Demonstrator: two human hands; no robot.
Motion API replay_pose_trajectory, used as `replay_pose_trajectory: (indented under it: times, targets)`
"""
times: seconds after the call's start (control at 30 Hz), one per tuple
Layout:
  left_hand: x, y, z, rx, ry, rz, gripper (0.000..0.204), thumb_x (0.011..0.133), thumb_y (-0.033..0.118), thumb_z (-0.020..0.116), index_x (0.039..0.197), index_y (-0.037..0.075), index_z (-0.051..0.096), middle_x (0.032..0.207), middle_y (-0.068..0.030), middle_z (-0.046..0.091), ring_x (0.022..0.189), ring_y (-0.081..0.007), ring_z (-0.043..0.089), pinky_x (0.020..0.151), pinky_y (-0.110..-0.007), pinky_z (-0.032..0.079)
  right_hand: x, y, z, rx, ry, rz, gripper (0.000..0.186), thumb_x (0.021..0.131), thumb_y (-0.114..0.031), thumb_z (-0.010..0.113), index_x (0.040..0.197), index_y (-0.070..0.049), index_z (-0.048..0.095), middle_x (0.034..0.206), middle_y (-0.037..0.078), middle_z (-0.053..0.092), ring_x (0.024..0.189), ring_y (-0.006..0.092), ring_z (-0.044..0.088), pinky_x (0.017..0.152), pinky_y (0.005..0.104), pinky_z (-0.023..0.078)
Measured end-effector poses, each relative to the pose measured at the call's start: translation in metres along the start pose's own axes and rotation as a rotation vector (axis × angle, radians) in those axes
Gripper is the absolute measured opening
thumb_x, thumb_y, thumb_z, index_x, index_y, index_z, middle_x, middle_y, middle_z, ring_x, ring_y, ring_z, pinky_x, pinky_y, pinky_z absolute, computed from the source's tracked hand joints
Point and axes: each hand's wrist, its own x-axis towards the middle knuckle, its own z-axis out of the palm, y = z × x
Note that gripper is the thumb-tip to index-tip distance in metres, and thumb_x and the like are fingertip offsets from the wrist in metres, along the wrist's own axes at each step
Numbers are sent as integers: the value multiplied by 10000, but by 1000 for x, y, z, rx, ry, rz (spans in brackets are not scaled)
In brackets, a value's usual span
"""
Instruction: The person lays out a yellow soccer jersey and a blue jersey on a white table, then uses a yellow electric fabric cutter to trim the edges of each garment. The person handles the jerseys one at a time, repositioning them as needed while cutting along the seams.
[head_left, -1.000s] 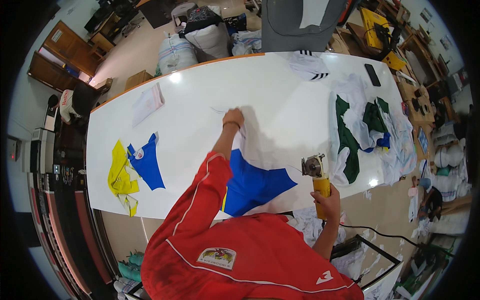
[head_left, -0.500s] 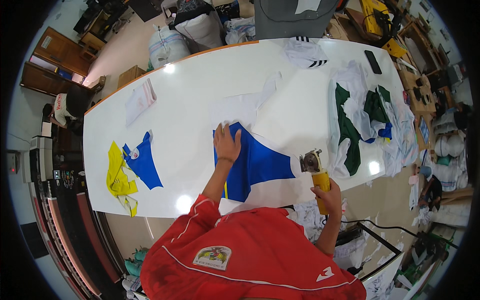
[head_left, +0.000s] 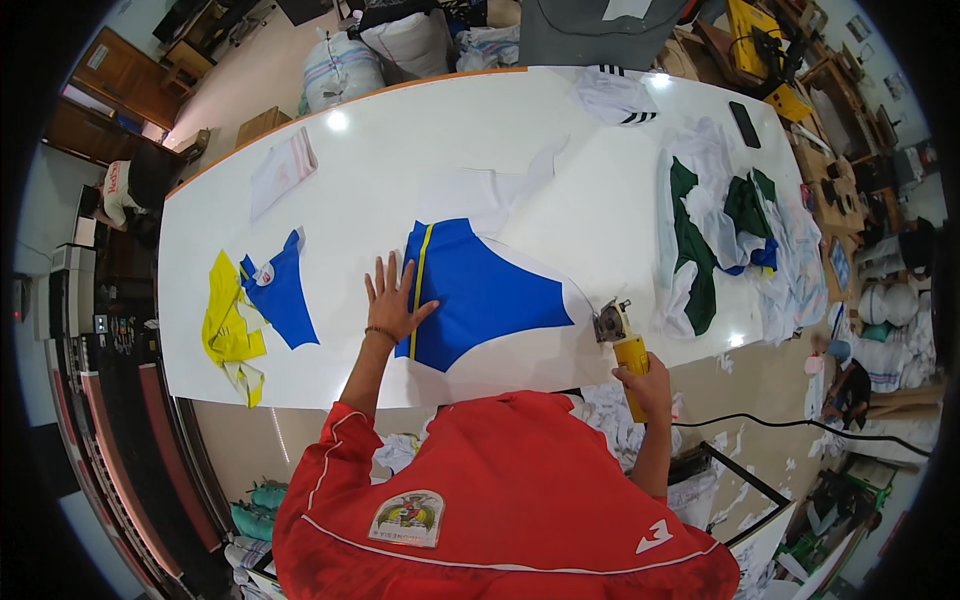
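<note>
My left hand [head_left: 393,300] lies flat with fingers spread, on the left edge of a blue fabric panel [head_left: 490,290] with a yellow stripe. A few fingertips reach past that edge onto the white table [head_left: 370,190]. My right hand [head_left: 648,385] is wrapped round the yellow body of a corded electric rotary cutter [head_left: 630,352]. The cutter's metal head stands just off the panel's right tip, close to a white strip at its edge. White fabric [head_left: 480,192] extends from beyond the panel's far side.
Left on the table are a yellow fabric piece [head_left: 228,325], a smaller blue piece [head_left: 288,305] and a folded white cloth [head_left: 285,175]. White and green fabrics [head_left: 695,250] heap at the right, near a phone [head_left: 743,124]. A black cord [head_left: 780,420] trails right from the cutter.
My left hand has moved left and slightly nearer, from the panel's middle to its left edge. The striped edge, mostly hidden earlier, now lies unfolded. The cutter stays by the right tip.
</note>
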Motion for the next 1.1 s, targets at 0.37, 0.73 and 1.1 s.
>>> replay_pose_trajectory:
  times: [0.37, 0.73, 1.1]
  targets:
    - [-118, 48, 63, -118, -46, 100, 767, 1049, 623, 550, 1703, 261, 378, 1799, -253, 91, 1636, -547, 45, 1292, -702, 91, -37, 59, 5, 23, 2, 7, 567, 756, -358, 900, 1152, 7, 723, 989, 181, 786, 883, 310, 762, 814, 443, 580]
    - [-101, 102, 81, -289, 215, 341, 763, 1026, 521, 650, 1649, 130, 450, 1787, -206, 211, 1629, -503, 177, 1274, -719, 115, -70, 55, 19, -110, 73, -94, 575, 775, -374, 890, 1181, -13, 700, 1001, 228, 770, 947, 414, 756, 826, 493, 571]
    - [-75, 205, 85, -196, 20, 533, 863, 997, 715, 564, 1686, 221, 397, 1804, -176, 158, 1655, -487, 63, 1283, -725, 83, -78, 72, 27, -164, 101, -97, 603, 772, -397, 891, 1211, -45, 673, 1018, 230, 763, 968, 440, 740, 828, 520, 568]
